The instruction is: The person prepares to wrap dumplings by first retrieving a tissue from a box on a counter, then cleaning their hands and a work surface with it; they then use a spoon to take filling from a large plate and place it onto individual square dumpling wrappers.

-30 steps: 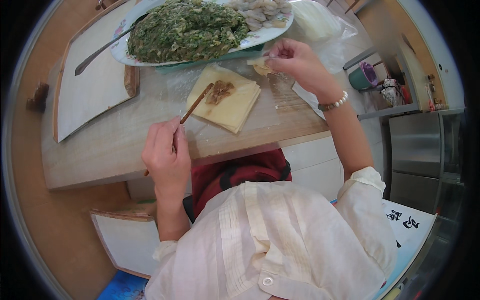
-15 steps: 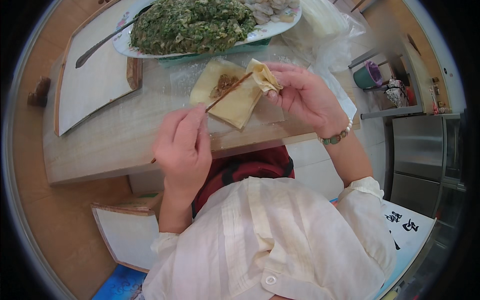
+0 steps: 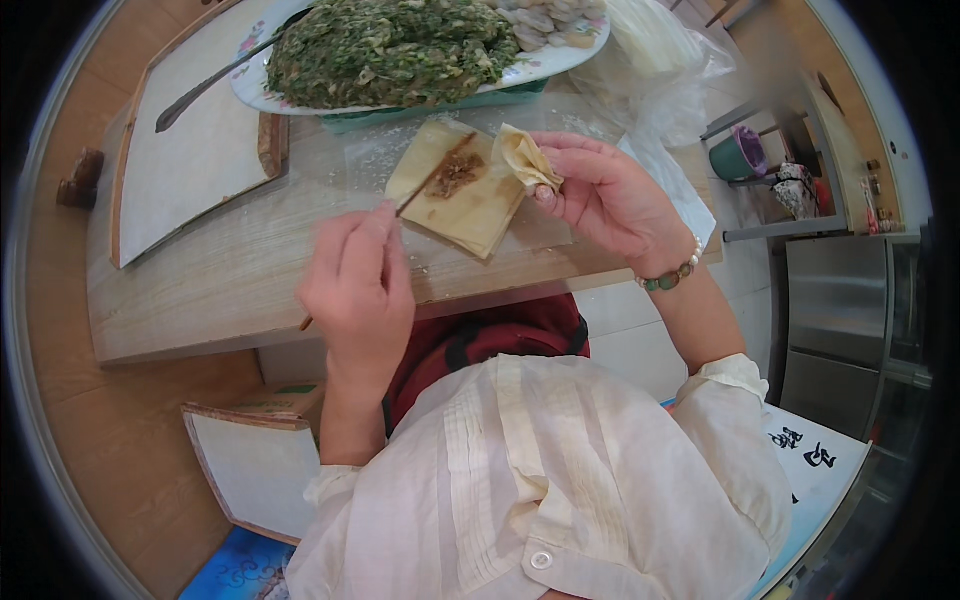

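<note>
My left hand (image 3: 355,270) grips a thin brown chopstick (image 3: 432,178), its far end resting over a stack of square yellow wonton wrappers (image 3: 478,228). A wet brown patch (image 3: 462,178) lies on the top wrapper, beside the chopstick. My right hand (image 3: 610,200), just right of the stack, pinches a folded, gathered wonton (image 3: 522,158) between thumb and fingers. Whatever is inside the wonton is hidden by its folds. Beyond the wrappers, a large heap of chopped green filling (image 3: 390,55) sits on a flower-patterned white plate (image 3: 555,64).
Peeled shrimp (image 3: 555,20) share the plate's right side. A dark-handled spoon (image 3: 195,98) leans out over its left rim. White wood-edged trays (image 3: 185,160) lie at left, one overhanging the wooden table (image 3: 230,310). A clear plastic bag (image 3: 665,75) rests at back right.
The chopstick's far end has moved left, away from the wonton, and down onto the wrapper stack. My left hand has shifted slightly left; the right hand keeps its pinch on the wonton.
</note>
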`<state>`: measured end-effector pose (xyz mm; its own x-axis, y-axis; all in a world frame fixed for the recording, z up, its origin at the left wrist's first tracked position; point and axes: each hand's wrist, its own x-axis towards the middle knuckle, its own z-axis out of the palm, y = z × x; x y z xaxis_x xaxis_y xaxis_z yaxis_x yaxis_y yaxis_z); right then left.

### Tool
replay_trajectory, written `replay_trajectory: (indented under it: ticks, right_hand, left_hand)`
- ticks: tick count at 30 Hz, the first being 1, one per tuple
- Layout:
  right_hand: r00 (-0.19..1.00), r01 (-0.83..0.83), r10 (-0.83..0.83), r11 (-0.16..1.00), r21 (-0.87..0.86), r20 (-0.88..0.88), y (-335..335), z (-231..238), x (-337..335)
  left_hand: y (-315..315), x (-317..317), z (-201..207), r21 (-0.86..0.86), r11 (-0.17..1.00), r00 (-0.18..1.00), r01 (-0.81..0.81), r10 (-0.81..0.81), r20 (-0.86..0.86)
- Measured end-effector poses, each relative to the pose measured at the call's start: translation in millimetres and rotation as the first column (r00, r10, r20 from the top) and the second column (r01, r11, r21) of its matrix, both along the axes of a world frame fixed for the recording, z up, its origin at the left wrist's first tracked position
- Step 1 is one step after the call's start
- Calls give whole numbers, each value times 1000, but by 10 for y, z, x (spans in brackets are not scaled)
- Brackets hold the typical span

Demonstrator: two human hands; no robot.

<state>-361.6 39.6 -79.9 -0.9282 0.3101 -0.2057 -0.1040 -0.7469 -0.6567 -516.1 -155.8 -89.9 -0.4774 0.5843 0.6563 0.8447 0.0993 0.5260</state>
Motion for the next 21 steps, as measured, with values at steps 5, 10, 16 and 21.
replay_trajectory:
  ticks: [5,10,16,21]
  right_hand:
    - [1000,-27,28,999,-38,1,-67,44,-48]
    - [999,-53,53,998,-47,6,-85,35,-36]
    - [996,27,-29,999,23,90,-107,82,13]
    - [930,0,-252,730,683,269,200,71,-39]
  left_hand:
    - [74,72,-36,23,994,992,102,-100,-72]
    - [115,41,-88,34,999,998,40,-38,-54]
    - [42,-50,-57,71,997,999,-16,19,-32]
    - [-91,-57,-131,33,999,1000,-15,15,6]
